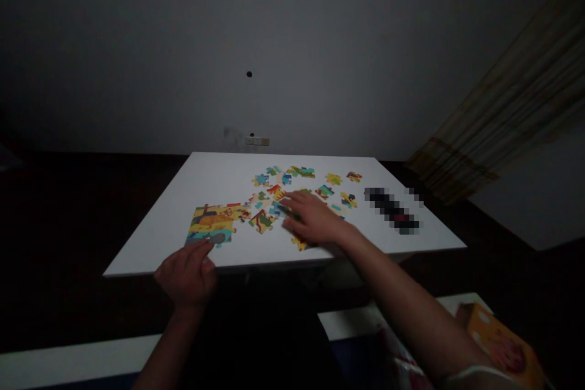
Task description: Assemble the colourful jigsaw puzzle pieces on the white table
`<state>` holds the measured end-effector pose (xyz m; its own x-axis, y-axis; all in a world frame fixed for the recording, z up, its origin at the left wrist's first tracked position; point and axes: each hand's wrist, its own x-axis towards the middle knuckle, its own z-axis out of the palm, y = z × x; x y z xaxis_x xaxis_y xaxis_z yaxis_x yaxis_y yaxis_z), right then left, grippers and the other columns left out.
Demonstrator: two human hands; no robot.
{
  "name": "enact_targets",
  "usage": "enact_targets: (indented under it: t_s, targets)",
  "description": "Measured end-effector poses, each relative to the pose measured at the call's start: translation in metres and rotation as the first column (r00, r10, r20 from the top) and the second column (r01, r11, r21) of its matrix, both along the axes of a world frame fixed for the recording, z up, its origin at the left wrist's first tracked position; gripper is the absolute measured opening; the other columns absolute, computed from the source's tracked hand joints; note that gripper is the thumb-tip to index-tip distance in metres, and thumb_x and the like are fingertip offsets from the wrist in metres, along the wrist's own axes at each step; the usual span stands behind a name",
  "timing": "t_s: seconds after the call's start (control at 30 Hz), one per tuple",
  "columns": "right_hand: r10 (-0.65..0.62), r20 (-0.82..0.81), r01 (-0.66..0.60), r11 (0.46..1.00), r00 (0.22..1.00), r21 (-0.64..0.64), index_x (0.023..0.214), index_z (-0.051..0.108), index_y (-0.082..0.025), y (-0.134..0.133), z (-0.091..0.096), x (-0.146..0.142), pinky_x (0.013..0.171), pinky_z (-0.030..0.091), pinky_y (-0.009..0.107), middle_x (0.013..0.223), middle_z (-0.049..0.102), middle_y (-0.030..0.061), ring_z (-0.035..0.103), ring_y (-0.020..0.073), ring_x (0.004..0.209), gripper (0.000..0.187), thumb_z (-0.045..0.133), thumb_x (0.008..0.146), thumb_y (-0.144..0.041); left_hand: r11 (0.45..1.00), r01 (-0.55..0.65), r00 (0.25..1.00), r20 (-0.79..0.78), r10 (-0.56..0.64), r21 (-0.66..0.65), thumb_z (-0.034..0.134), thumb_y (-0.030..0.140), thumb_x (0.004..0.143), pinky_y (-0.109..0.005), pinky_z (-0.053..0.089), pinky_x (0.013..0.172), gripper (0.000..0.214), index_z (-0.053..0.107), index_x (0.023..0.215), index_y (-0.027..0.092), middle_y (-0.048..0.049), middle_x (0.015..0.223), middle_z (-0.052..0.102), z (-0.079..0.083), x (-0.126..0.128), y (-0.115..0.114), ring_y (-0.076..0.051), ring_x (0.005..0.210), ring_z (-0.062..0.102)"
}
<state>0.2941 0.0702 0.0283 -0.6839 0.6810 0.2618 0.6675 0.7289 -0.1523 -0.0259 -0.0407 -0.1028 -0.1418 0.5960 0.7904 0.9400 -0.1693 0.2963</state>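
Observation:
A partly joined jigsaw puzzle (212,222) lies at the left front of the white table (159,225), showing yellow and teal artwork. My left hand (188,271) is at its lower edge, fingers together on the puzzle and thumb tucked near the table edge. Above the loose puzzle pieces (261,221) in the middle, my right hand (313,218) reaches in from the right with fingers apart. It covers some pieces; whether its fingertips touch one is hard to see. A yellow piece (299,244) shows just below that hand.
More loose pieces (334,179) are scattered toward the back and right. A pixelated dark object (393,211) lies at the table's right side. Below right, an orange box (505,341) rests on a white-edged surface. A wall stands behind the table, with a curtain (493,116) on the right.

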Motion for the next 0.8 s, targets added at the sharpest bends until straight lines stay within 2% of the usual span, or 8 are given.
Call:
enact_targets:
  t_s: [0.07,0.13,0.23,0.37,0.5,0.6,0.7,0.8]
  targets:
    - [0.088,-0.019,-0.089,0.996,0.996,-0.02,0.151,0.047,-0.03,-0.032,-0.004,-0.024,0.117,0.036,0.046,0.155,0.047,0.0041,0.042,0.0276,0.142,0.054,0.051,0.1,-0.045,1.0,-0.016,1.0,-0.006,0.015,-0.02,0.055,0.029,0.081,-0.05,0.045,0.088,0.026,0.073,0.1,0.029,-0.0075,0.105,0.077,0.001,0.001,-0.001,-0.031,0.096,0.068]
    - [0.083,-0.025,-0.084,0.996,0.996,-0.043,0.153,0.044,-0.032,-0.054,-0.009,-0.04,0.117,0.036,0.05,0.158,0.044,0.0026,0.039,0.0289,0.145,0.054,0.048,0.101,-0.047,0.999,-0.028,0.999,-0.02,0.027,-0.029,0.054,0.029,0.082,-0.051,0.043,0.089,0.027,0.073,0.102,0.028,-0.008,0.106,0.077,0.001,0.001,-0.002,-0.032,0.097,0.068]
    - [0.02,-0.014,-0.021,0.998,1.0,-0.055,0.147,0.051,-0.033,-0.066,-0.016,-0.049,0.116,0.037,0.054,0.157,0.045,0.0023,0.04,0.0304,0.144,0.048,0.048,0.101,-0.047,0.999,-0.026,1.0,-0.017,0.025,-0.031,0.054,0.028,0.081,-0.052,0.041,0.09,0.027,0.073,0.102,0.027,-0.0085,0.107,0.076,0.001,0.002,-0.003,-0.033,0.098,0.067]
    - [-0.069,-0.025,0.069,0.998,0.997,-0.012,0.132,0.063,-0.035,-0.069,-0.018,-0.04,0.118,0.034,0.056,0.148,0.056,-0.0002,0.042,0.0309,0.143,0.035,0.051,0.1,-0.041,0.999,-0.035,0.998,-0.06,0.034,-0.015,0.055,0.028,0.082,-0.051,0.043,0.091,0.027,0.073,0.102,0.027,-0.0075,0.107,0.076,0.0,0.001,-0.003,-0.032,0.098,0.067]
    - [-0.093,-0.056,0.094,0.996,0.994,0.005,0.137,0.06,-0.036,-0.081,-0.021,-0.025,0.117,0.035,0.059,0.152,0.05,0.0007,0.042,0.031,0.143,0.039,0.053,0.098,-0.035,0.999,-0.044,0.996,-0.072,0.043,-0.012,0.054,0.03,0.083,-0.05,0.043,0.09,0.028,0.073,0.104,0.027,-0.0076,0.108,0.076,-0.002,0.001,-0.002,-0.03,0.097,0.067]
    - [-0.123,-0.119,0.126,0.992,0.985,0.019,0.137,0.06,-0.037,-0.101,-0.034,-0.011,0.116,0.038,0.056,0.152,0.051,0.0011,0.043,0.029,0.142,0.041,0.052,0.097,-0.033,0.998,-0.061,0.994,-0.087,0.063,0.02,0.052,0.03,0.085,-0.05,0.043,0.089,0.029,0.074,0.102,0.025,-0.0074,0.106,0.077,-0.003,0.001,-0.002,-0.029,0.094,0.067]
    - [-0.24,-0.204,0.251,0.968,0.949,0.028,0.136,0.06,-0.037,-0.123,-0.052,0.003,0.112,0.043,0.057,0.147,0.055,0.0022,0.049,0.03,0.138,0.042,0.052,0.095,-0.03,0.999,-0.052,0.993,-0.108,0.052,0.002,0.051,0.03,0.087,-0.051,0.043,0.091,0.029,0.074,0.103,0.021,-0.0081,0.108,0.076,-0.004,0.001,-0.003,-0.029,0.097,0.067]
    - [-0.319,-0.221,0.328,0.945,0.922,0.002,0.14,0.057,-0.037,-0.136,-0.065,0.012,0.11,0.044,0.06,0.146,0.056,0.0028,0.05,0.0313,0.137,0.047,0.053,0.094,-0.031,0.998,-0.051,0.995,-0.093,0.047,-0.042,0.05,0.031,0.088,-0.052,0.042,0.093,0.03,0.073,0.104,0.021,-0.0078,0.109,0.076,-0.004,0.001,-0.004,-0.029,0.101,0.067]
